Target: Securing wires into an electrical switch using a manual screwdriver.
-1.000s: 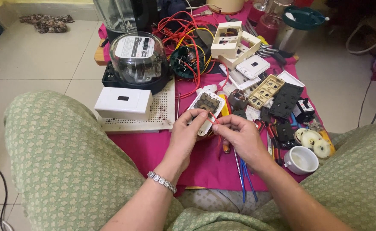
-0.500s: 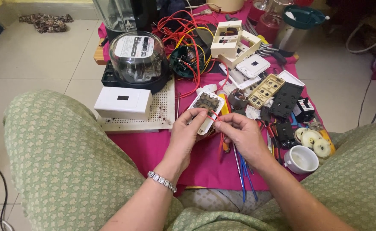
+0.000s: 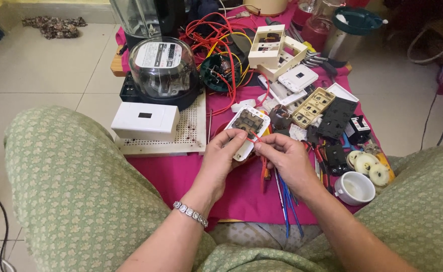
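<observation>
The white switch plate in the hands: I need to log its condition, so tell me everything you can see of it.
The white switch plate is a rectangular part that looks like plastic, turned back side up so grey-brown switch bodies show in its frame. It is tilted over the pink cloth. The left hand grips its near edge; the right hand pinches a thin red wire running to it.

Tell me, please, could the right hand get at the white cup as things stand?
Probably yes: the white cup sits open on the cloth just right of the right hand, nothing between them, though that hand pinches a red wire.

Left hand (image 3: 225, 157), right hand (image 3: 287, 157), fingertips pinched.
</observation>
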